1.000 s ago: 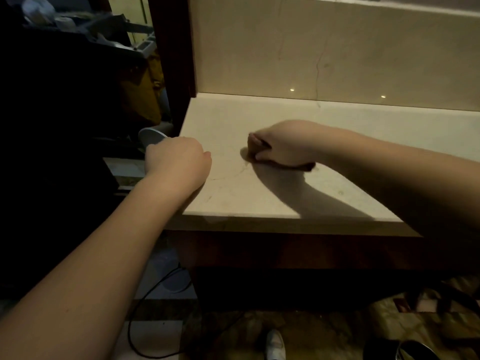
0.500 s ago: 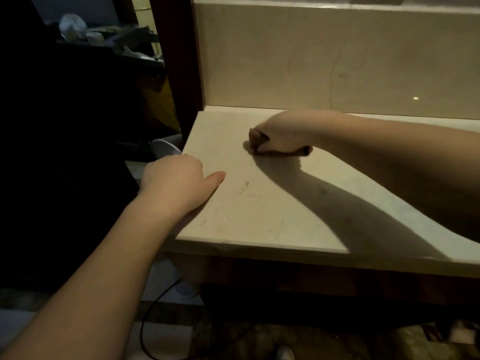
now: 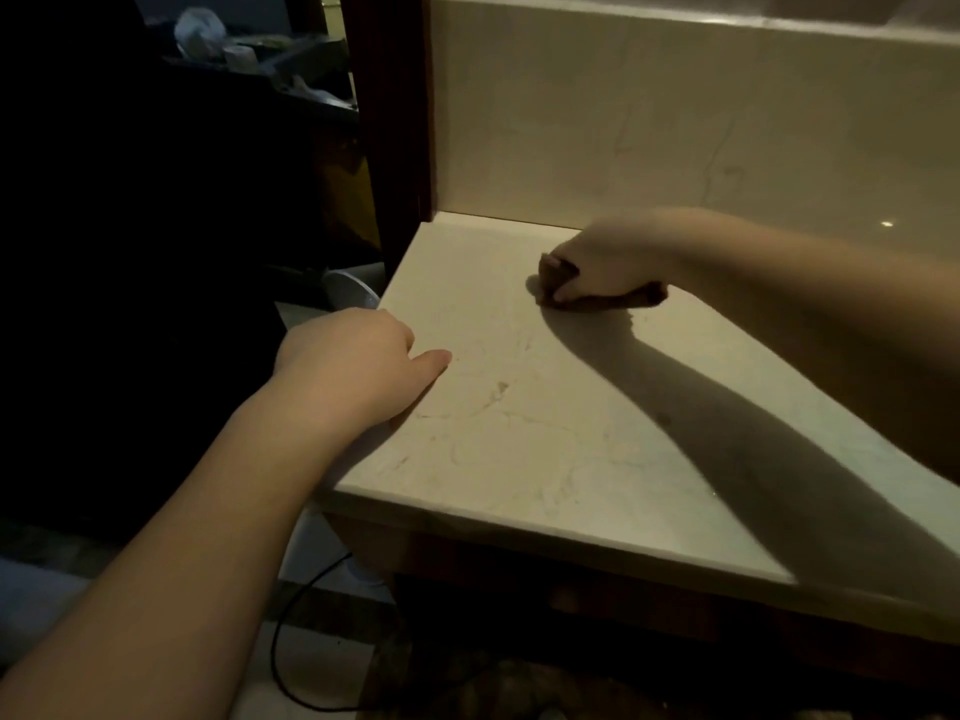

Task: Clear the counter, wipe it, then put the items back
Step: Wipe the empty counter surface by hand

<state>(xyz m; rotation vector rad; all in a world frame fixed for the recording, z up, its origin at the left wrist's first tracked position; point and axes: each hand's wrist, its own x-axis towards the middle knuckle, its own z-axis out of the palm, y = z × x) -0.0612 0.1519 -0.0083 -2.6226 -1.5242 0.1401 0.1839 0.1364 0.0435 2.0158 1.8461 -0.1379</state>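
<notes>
1. Head view: the right hand (image 3: 597,270) is clenched round a dark brown cloth (image 3: 631,299), pressed to the marble counter (image 3: 519,433); over the last second it has moved from mid-counter toward the backsplash (image 3: 623,122).
2. Left hand (image 3: 358,366) rests at the counter's left edge, fingers now looser, forefinger extended.
3. Judgement: wiping is under way, the back strip being covered; returning items is yet to come.

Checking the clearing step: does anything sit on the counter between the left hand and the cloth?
No. In the head view, only bare marble counter lies between the left hand and the brown cloth gripped by the right hand.
</notes>
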